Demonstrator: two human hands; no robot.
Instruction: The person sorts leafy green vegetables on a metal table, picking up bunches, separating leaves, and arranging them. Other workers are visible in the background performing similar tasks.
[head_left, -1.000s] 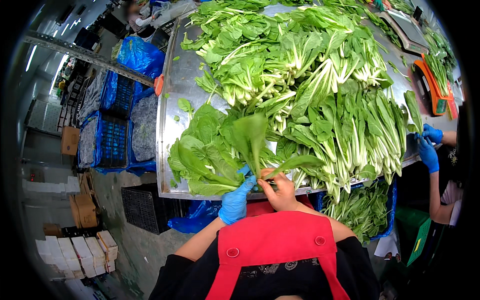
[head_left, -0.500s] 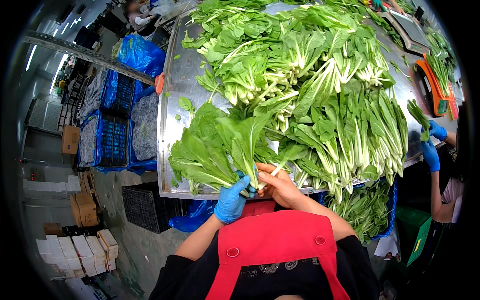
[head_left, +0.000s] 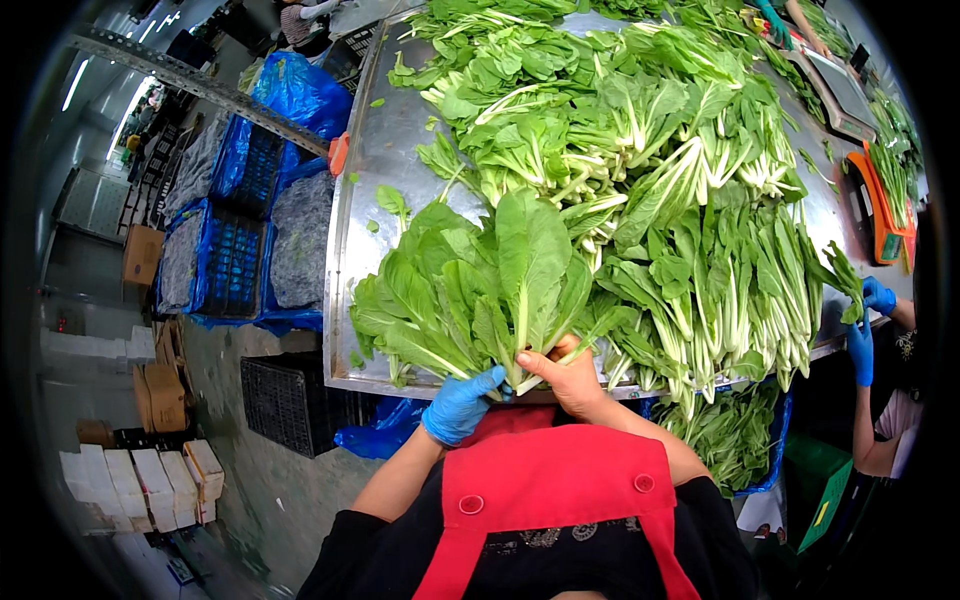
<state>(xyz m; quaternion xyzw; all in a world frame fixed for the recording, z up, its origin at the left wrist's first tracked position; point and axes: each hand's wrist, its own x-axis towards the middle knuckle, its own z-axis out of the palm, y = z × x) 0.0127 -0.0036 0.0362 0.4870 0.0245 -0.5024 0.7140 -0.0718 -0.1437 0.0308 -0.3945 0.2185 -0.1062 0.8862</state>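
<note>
A fanned bunch of leafy greens (head_left: 530, 260) stands leaves-up at the near edge of the metal table (head_left: 352, 250). My left hand (head_left: 462, 405), in a blue glove, is closed round the stem ends of the bunch. My bare right hand (head_left: 568, 378) pinches stems at the bunch's right side, thumb on top, with one stalk slanting out past the fingers. Beyond my hands lies a large heap of the same greens (head_left: 560, 120). To the right, more stalks (head_left: 735, 285) lie in a row with their pale stems toward me.
Below the table's front edge sits a blue-lined crate of greens (head_left: 735, 440). At right, a co-worker's blue-gloved hands (head_left: 862, 335) hold greens beside an orange scale (head_left: 880, 215). Blue-lined crates (head_left: 240, 270) stand left, near a black crate (head_left: 290, 400). A metal bar (head_left: 200, 95) crosses upper left.
The bunch has turned more upright, its leaves spreading wider toward the far side. Both hands have stayed together at its stems, the right thumb shifting onto them. The view has tilted slightly.
</note>
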